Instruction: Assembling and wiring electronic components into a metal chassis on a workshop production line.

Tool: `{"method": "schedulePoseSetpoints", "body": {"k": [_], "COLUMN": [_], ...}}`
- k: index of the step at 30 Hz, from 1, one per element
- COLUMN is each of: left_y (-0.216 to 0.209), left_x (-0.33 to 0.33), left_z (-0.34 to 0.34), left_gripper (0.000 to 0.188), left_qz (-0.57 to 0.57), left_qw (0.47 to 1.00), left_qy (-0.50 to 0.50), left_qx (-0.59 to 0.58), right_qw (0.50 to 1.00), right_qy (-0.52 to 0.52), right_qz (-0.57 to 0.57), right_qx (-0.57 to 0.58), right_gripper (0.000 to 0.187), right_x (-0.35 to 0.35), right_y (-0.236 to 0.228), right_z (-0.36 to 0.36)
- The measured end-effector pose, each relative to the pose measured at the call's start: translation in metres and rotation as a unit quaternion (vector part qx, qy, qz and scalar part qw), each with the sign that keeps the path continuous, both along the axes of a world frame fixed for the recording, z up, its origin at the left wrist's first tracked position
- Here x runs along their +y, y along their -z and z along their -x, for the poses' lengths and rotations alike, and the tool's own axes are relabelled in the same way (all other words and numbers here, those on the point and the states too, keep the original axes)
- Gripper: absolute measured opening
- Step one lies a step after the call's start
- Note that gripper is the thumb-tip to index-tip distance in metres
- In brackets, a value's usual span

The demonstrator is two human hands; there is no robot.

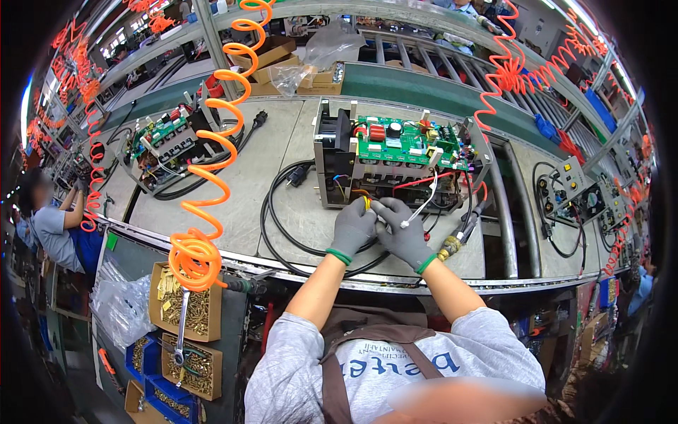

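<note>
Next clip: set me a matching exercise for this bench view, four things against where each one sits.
Things:
1. green circuit board
2. orange coiled hose
3. boxes of brass screws
4. black power cable

Places:
A. below the bench edge, lower left
B. on top of the open metal unit
C. hanging down at the left of the bench
D. looped on the bench beside the left hand

Pairs: 1-B, 2-C, 3-A, 4-D

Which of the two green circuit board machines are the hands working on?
The bigger one on the right, the open metal unit. Both gloved hands, left hand and right hand, touch its wires at the front. The left unit sits apart, untouched.
</note>
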State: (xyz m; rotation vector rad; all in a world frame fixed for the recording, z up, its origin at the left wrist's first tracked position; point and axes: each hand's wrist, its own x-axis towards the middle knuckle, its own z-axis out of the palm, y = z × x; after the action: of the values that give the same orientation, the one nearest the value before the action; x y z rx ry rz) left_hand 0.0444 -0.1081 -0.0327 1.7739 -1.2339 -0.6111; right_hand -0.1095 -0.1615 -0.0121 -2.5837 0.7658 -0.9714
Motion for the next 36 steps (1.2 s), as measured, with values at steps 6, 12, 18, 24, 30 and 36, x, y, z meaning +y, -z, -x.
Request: {"method": "schedulePoseSetpoints", "body": {"k": [6, 12, 18, 24, 30, 36], "left_y": [-0.003, -0.001, 0.015, 0.017, 0.034, 0.042], "left_x": [-0.004, 0.017, 0.018, 0.013, -0.005, -0.01], "left_z": [-0.011, -0.003, -0.012, -0.013, -0.016, -0.035], "left_gripper": [0.041, 0.044, 0.038, 0.035, 0.033, 0.042], "left_qz": [-0.003, 0.001, 0.018, 0.001, 0.005, -0.034], "left_qw": [0.895, 0.889, 0.857, 0.886, 0.804, 0.657], "left_qy": [0.021, 0.02, -0.078, -0.05, 0.082, 0.138], "left_qx": [0.446, 0.457, 0.508, 0.461, 0.588, 0.74], "right_qw": [0.996, 0.998, 0.983, 0.999, 0.63, 0.044], "right_qy": [-0.02, 0.035, 0.073, 0.041, -0.025, -0.198], "right_qz": [0.068, 0.007, 0.074, 0.007, -0.745, -0.893], "right_qx": [0.045, 0.054, 0.154, 0.023, -0.219, -0.402], "right_gripper": [0.038, 0.025, 0.026, 0.021, 0.023, 0.017], "right_x": [-0.022, -0.022, -0.034, -0.019, -0.014, 0.0], "right_y": [-0.014, -0.004, -0.004, -0.006, 0.006, 0.023], "right_z": [-0.016, -0.011, -0.013, -0.017, -0.02, -0.038]}}
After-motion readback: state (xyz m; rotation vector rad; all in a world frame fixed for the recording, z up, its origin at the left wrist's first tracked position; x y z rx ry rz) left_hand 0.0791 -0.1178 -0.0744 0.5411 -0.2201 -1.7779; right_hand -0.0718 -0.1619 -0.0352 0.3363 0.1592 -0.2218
